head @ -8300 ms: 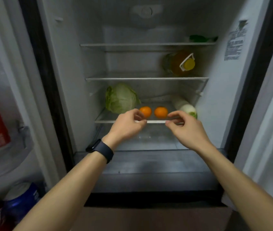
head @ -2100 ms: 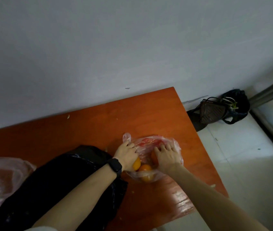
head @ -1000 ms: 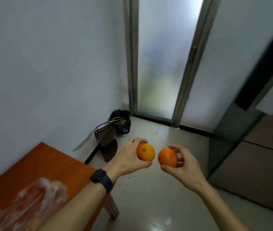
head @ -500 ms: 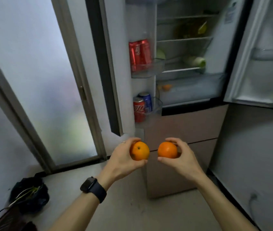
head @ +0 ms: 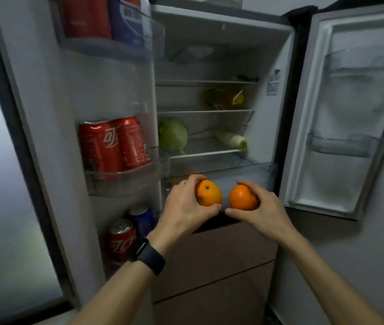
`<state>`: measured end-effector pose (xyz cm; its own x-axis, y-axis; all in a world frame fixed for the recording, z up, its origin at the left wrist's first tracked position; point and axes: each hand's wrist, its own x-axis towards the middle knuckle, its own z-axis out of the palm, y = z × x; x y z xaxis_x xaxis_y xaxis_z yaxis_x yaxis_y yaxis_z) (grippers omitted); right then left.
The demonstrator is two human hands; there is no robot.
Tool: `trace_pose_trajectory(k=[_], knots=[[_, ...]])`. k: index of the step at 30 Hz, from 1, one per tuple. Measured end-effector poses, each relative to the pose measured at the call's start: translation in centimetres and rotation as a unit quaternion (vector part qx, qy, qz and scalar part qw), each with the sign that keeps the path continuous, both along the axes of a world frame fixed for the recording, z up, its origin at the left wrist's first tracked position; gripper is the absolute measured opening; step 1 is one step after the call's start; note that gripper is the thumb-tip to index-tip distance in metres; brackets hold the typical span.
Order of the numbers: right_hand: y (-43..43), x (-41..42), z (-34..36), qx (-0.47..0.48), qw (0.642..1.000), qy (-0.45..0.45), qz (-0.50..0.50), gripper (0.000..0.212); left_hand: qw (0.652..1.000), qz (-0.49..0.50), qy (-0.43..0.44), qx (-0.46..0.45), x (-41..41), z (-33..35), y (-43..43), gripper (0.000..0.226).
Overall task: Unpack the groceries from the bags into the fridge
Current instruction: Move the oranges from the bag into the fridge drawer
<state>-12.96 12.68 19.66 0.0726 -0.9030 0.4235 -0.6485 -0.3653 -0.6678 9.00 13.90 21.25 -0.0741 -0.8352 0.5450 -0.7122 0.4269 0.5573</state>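
Observation:
I stand before the open fridge, both doors swung wide. My left hand grips an orange and my right hand grips a second orange. Both oranges hover side by side in front of the clear drawer under the lowest glass shelf. A faint orange shape shows behind the drawer's front, near my left fingers. No grocery bag is in view.
A cabbage and a white radish lie on the lowest shelf, a yellow-capped bottle one shelf up. Red and blue cans fill the left door's bins. The right door's bins hold nothing. Brown drawers lie below.
I have stepped closer to the fridge, which now fills the view. Both hands have carried the oranges up and forward to the drawer's front.

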Motion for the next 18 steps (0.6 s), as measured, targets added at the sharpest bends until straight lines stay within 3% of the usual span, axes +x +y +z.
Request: trace_pose_trajectory(k=[8, 13, 18], knots=[[-11.9, -3.0, 6.9, -0.071, 0.991, 0.114, -0.019, 0.081, 0.999, 0.041, 0.0, 0.011, -3.5, 4.5, -12.9, 0.07], [-20.1, -3.3, 9.3, -0.052, 0.987, 0.15, 0.019, 0.081, 0.996, 0.087, -0.006, 0.024, -3.2, 6.1, -19.7, 0.066], [-28.9, -1.3, 9.3, -0.004, 0.982, 0.171, 0.085, 0.081, 0.984, 0.151, -0.021, 0.098, -0.9, 5.3, -25.7, 0.069]])
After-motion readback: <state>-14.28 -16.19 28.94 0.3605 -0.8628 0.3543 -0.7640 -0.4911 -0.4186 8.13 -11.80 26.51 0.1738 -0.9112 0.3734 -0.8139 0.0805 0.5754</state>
